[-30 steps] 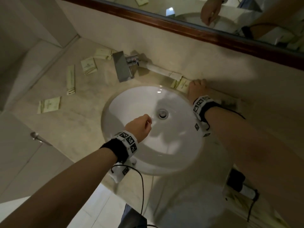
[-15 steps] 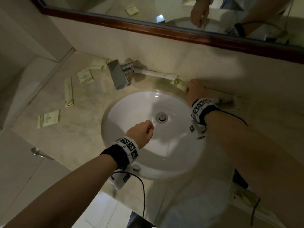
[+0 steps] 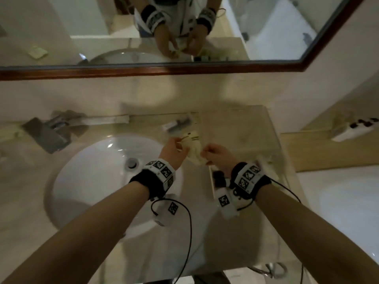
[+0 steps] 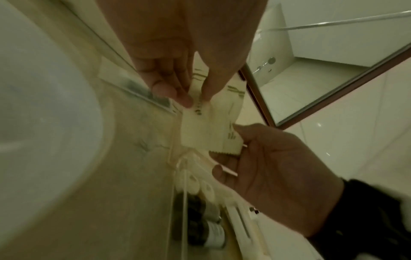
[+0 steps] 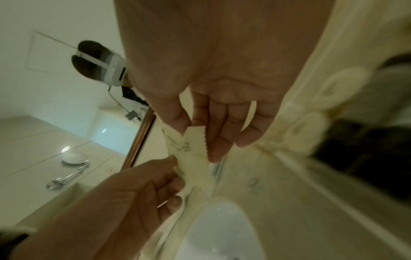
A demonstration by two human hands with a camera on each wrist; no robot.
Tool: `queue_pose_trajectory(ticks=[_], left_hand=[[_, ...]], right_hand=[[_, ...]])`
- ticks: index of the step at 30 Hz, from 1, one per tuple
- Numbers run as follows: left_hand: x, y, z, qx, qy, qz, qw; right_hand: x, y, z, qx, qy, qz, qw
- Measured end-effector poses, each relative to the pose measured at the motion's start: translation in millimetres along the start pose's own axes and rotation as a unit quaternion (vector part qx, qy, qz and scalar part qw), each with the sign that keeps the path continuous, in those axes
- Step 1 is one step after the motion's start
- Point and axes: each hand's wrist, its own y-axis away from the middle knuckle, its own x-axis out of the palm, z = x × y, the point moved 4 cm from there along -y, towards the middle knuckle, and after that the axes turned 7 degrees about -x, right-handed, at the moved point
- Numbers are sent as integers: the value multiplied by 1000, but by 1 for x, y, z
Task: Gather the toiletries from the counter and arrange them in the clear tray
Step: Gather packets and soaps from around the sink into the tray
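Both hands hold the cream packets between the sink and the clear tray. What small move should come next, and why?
Probably carry the cream packets a little to the right and lower them into the clear tray. The left hand and the right hand both pinch them, above the tray's left edge beside the sink. Small bottles already lie in the tray's near end.

Green print on the sachets [image 4: 206,130] (blurred) is unreadable.

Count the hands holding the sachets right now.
2. The left hand pinches the sachets on the side toward the sink; the right hand pinches the opposite side, by the clear tray. The mirror only reflects these same two.
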Motion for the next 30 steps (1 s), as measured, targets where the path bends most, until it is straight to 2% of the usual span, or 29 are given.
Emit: queue_pose_trajectory(ticks=[4, 7, 10, 14, 19, 23, 27, 30], left_hand=[[52, 11, -11, 28, -71, 70, 995], [90, 26, -17, 50, -142, 122, 981], [119, 34, -18, 36, -143, 158, 976], [137, 36, -21, 24, -177, 160, 971], [150, 32, -37, 14, -213, 140, 967], [178, 25, -50, 12, -210, 137, 968], [208, 26, -57, -35, -126, 149, 980], [214, 26, -59, -27, -140, 143, 979]], right_hand=[[-32, 45, -40, 60, -73, -64, 993], [-52, 65, -70, 64, -13, -85, 994], [-83, 76, -84, 69, 33, -129, 989], [-137, 91, -96, 76, 60, -216, 972], [-171, 103, -118, 96, 140, -234, 957], [-182, 105, -126, 100, 132, -243, 956], [-165, 99, -119, 76, 103, -181, 975], [-149, 87, -121, 61, 93, -140, 984]])
